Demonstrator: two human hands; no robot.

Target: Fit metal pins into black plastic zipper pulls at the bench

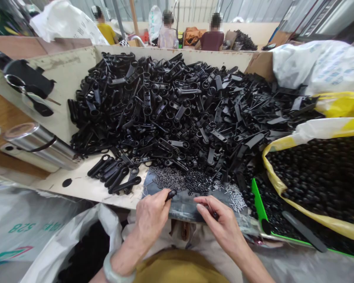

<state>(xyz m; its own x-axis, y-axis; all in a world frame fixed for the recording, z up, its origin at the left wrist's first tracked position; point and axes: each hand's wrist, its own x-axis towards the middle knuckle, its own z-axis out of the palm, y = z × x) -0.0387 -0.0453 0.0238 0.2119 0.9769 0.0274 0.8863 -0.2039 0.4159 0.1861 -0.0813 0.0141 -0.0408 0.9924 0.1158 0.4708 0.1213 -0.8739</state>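
Worktable heaped with black plastic parts

The table (76, 70) carries a pile of black handles (177, 110); small metal pins (177, 179) and a steel flask (41, 145) lie along its near edge.

the small black part (171, 194) pinched in the left hand (151, 217) is mostly covered by the fingers, its shape unclear. whatever the right hand (221, 223) grips is hidden under its fingertips. the tiny metal pins (234, 196) are too small to make out. the yellow-lined bag (318, 179) runs off the right edge.
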